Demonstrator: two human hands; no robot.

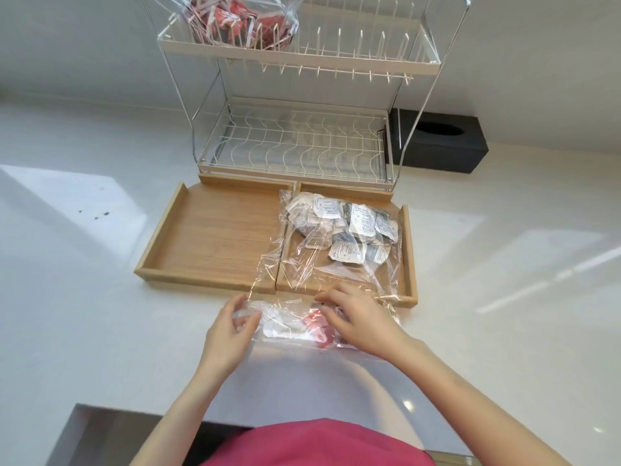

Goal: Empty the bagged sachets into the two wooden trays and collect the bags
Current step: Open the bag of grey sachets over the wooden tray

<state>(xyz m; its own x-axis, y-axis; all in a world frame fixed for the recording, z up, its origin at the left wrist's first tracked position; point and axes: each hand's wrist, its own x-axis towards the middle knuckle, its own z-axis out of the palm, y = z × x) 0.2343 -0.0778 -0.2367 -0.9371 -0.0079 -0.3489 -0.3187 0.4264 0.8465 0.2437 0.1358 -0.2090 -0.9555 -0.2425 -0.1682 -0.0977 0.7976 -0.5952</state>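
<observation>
Two wooden trays sit side by side on the white counter: the left tray point(188, 243) is bare, the right tray point(407, 250) holds a clear bag of white sachets point(339, 227). In front of the trays lies another clear bag point(292, 326) with some red and white sachets showing through it. My left hand point(232, 327) pinches that bag's left edge. My right hand point(359, 317) rests on its right part, fingers pressing the plastic. A third bag of red sachets point(242, 21) stands on the top shelf of the rack.
A white two-tier wire dish rack point(295, 142) stands right behind the trays. A black tissue box point(440, 142) sits to its right against the wall. A dark sink edge point(100, 432) lies at the near left.
</observation>
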